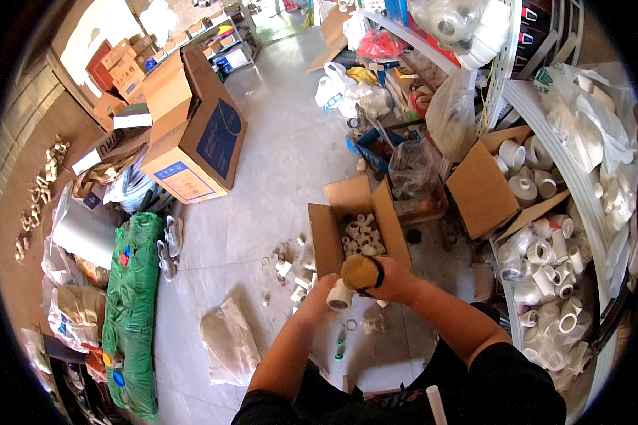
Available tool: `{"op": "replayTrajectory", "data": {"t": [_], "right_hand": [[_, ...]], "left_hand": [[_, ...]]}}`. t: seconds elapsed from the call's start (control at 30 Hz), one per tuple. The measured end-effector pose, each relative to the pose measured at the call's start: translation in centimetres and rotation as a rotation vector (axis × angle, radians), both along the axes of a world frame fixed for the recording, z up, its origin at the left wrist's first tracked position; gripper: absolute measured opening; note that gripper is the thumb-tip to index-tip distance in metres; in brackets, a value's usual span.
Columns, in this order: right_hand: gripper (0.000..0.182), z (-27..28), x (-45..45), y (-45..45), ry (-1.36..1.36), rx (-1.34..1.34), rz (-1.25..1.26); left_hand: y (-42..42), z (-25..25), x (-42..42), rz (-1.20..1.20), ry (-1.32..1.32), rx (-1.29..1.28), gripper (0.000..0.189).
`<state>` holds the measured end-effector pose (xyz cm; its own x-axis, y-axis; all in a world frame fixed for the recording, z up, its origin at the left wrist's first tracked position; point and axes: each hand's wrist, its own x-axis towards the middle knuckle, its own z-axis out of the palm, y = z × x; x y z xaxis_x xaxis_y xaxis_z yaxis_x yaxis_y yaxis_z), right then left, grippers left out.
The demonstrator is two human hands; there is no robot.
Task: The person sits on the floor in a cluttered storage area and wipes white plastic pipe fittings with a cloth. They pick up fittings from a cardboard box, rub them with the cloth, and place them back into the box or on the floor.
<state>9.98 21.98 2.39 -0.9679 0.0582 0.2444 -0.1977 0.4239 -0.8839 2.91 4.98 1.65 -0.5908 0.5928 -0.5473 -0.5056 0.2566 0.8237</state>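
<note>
My left hand (320,298) grips a white plastic pipe fitting (340,295) whose round opening faces me. Right beside it, my right hand (394,280) is closed on a round brush or pad with a tan face (360,272) and a dark rim; which of the two it is, I cannot tell. Just beyond both hands, an open cardboard box (327,239) holds several small white pipe fittings (362,234). More white fittings (300,281) lie on the floor left of the box.
A clear plastic bag (229,342) lies on the floor at left, near a long green-wrapped bundle (133,313) and grey shoes (173,236). A large carton (202,138) stands farther off. At right are a tilted box of fittings (481,191) and a shelf with bagged fittings (553,281).
</note>
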Motion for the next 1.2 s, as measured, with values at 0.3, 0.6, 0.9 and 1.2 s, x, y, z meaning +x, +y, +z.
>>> {"op": "replayTrajectory", "data": {"t": [0.3,0.6,0.9,1.2], "right_hand": [[0.028,-2.7,-1.8,0.3,-0.549,-0.531,-0.012],[0.035,-1.9,-1.5,-0.5,-0.127,-0.988,-0.207],[0.034,-2.4,-1.3,-3.6,0.254,0.284,-0.21],[0.032,-3.2,-2.7,-2.2,-0.274,-0.104,-0.387]], "left_hand": [[-1.1,-3.8,-1.3,0.245,0.583,0.152,0.027],[-0.2,1.3,-1.5,0.337,-0.219,0.671,0.035],[1.9,-0.9,0.2,0.238,0.367,0.415,0.038],[2.0,-3.0,1.4,0.142,0.909,0.057,0.057]]}}
